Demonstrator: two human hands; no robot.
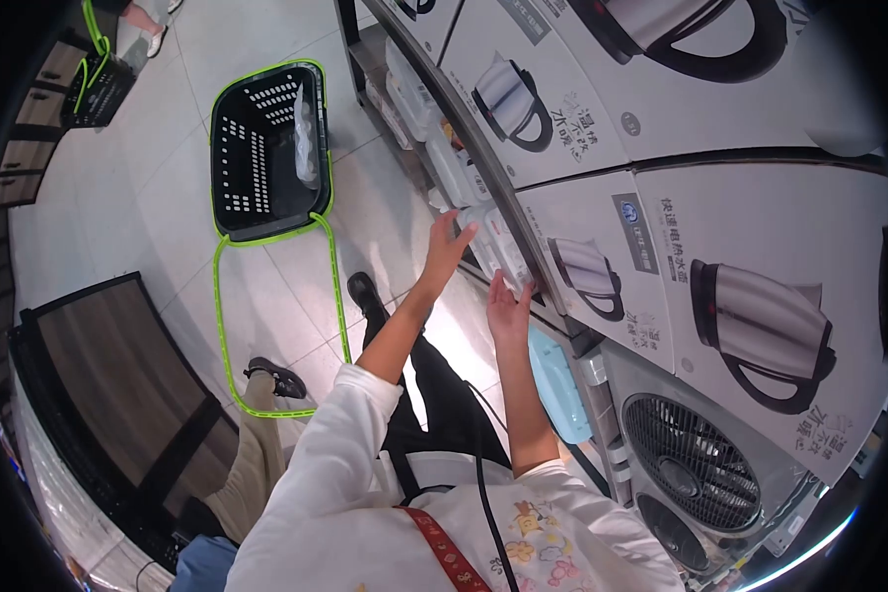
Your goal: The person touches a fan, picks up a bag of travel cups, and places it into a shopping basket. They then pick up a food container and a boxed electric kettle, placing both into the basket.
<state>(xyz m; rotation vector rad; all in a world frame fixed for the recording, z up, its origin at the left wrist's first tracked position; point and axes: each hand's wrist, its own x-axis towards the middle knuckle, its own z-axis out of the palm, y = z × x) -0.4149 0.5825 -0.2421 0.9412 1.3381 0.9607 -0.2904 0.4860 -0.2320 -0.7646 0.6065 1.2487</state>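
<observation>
White plastic-wrapped packs [504,247] lie on the low shelf under the kettle boxes. My left hand [448,244] is at the shelf's front, thumb and fingers apart, fingertips close to the far end of the packs. My right hand [509,308] has its fingers and thumb around the near end of one white pack. What the packs contain does not show. Left of my arms, a black basket [229,212] with a green rim and long green handle stands on the floor, a white wrapped pack [305,138] inside it.
Kettle boxes [582,109] fill the shelf above my hands. A light-blue plastic item [559,385] and boxes picturing fans [696,464] are at lower right. Another person's leg [257,444] is close on my left, by a dark wood-panelled unit [118,365]. Another basket [99,94] stands far left.
</observation>
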